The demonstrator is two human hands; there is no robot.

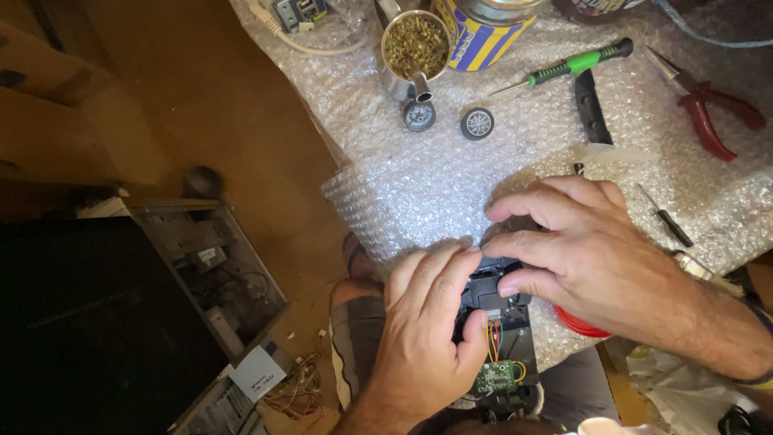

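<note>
- Surface [419,193] — covered in bubble wrap, loose tools and parts spread across it.
- Open computer case [205,258] on the floor to the left, side panel off, cables and drive bays exposed; not touched by either hand.
- Small black chassis [499,322] at the near edge of the surface, between both hands — underside or interior open, green circuit board [497,375] and coloured wires [493,338] exposed. Judged partly stripped: two small wheels [477,123] already off and lying apart near the containers; board and wiring not yet removed.
- Left hand [423,322] — fingers laid flat over the chassis's left side, pressing or steadying; closed grip not clear.
- Right hand [580,242] — fingers curled over the chassis's upper end, thumb tucked under, gripping it.
- Striped blue-and-yellow tin [483,28] at the far edge — metal lid on, contents hidden.
- Metal cup [415,48] just beside the tin — filled with dry greenish-brown herb, metal straw tip [422,84] poking out at the rim.
- Red-handled pliers [717,113] far right, lying idle.
- Green-handled screwdriver [572,64] beyond the right hand, idle.
- Small black screwdriver [667,216] just right of the right hand.
- Red ring-shaped item [580,325] under the right wrist — kind cannot be told.
</note>
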